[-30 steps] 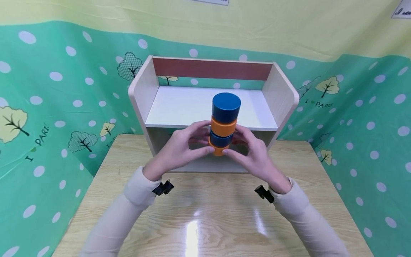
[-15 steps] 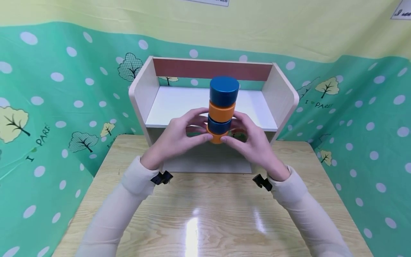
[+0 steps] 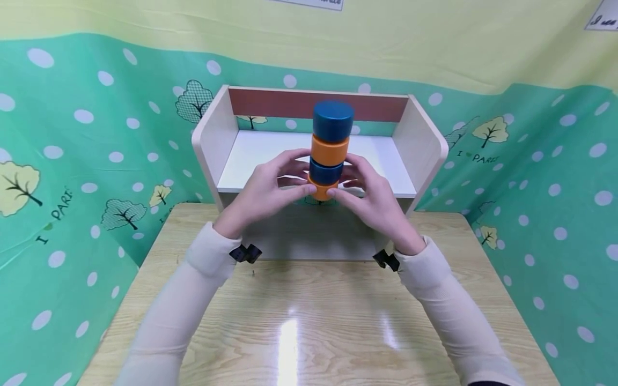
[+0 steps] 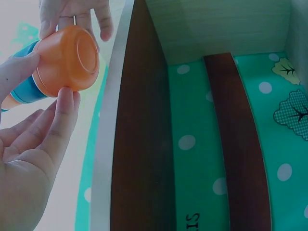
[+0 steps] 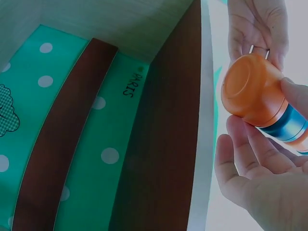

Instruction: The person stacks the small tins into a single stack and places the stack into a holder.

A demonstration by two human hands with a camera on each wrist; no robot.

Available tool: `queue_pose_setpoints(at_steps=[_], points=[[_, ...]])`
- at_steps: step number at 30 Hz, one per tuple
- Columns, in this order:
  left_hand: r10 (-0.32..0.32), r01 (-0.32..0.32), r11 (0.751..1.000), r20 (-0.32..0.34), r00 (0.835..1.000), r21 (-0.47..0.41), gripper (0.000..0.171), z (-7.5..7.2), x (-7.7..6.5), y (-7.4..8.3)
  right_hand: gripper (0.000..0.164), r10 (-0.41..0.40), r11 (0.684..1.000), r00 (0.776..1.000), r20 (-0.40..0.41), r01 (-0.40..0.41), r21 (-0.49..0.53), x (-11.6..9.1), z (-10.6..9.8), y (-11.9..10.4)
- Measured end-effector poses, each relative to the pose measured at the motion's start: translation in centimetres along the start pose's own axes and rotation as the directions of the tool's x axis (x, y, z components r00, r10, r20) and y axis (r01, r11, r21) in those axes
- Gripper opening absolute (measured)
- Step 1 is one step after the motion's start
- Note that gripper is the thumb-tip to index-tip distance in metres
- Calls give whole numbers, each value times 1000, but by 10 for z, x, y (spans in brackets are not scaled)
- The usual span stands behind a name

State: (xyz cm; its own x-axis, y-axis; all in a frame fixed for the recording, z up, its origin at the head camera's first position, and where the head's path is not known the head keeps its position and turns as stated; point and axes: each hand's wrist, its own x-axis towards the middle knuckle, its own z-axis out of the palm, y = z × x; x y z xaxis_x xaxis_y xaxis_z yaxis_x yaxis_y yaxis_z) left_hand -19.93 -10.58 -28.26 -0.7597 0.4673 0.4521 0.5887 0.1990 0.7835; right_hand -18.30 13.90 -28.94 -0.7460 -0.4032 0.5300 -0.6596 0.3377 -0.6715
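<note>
A column of blue and orange cup-like pieces (image 3: 330, 151) stands upright in the air, dark blue on top and orange at the bottom. My left hand (image 3: 264, 187) holds its lower part from the left, thumb on the near side of the bottom orange piece (image 4: 67, 60). From the right, my right hand (image 3: 370, 201) grips the same part, its thumb close to the left one. Both wrist views show the rounded orange base from below, with fingertips against it. The far fingers are partly hidden behind the column in the head view.
Behind the hands stands a white two-level shelf (image 3: 270, 155) with a brown back rail (image 3: 280, 102). The column overlaps its upper board in the head view. Wooden tabletop (image 3: 318, 316) lies in front, and a green dotted curtain (image 3: 72, 161) surrounds the sides and back.
Both hands have raised the column and moved it forward and slightly left, from before the lower compartment to the height of the upper board. The grip looks the same.
</note>
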Motion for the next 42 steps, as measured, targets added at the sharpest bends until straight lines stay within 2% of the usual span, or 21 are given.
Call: queue_pose_setpoints(at_steps=[8,11,12,26,32,38,42], points=[[-43,43,999,2,999,-2,61,-2,5,-2,66,56,998,998,17,-56,6,8,1,7],[-54,54,999,8,999,4,61,-2,7,-6,66,69,998,997,20,-69,3,9,2,9],[-50,50,999,10,999,1,61,-2,8,-11,66,73,997,997,21,-73,2,9,2,10],[-79,79,997,1,997,19,60,-2,15,-18,67,79,996,997,28,-78,-42,19,4,17],[-98,98,995,-26,995,21,59,-1,16,-21,69,110,993,994,20,-109,-50,22,4,18],[-74,78,996,-93,993,36,57,3,16,-27,67,150,987,988,-40,-152,-59,22,5,19],[-68,75,995,-103,992,66,56,5,18,-28,66,159,985,985,-67,-163,-58,23,6,21]])
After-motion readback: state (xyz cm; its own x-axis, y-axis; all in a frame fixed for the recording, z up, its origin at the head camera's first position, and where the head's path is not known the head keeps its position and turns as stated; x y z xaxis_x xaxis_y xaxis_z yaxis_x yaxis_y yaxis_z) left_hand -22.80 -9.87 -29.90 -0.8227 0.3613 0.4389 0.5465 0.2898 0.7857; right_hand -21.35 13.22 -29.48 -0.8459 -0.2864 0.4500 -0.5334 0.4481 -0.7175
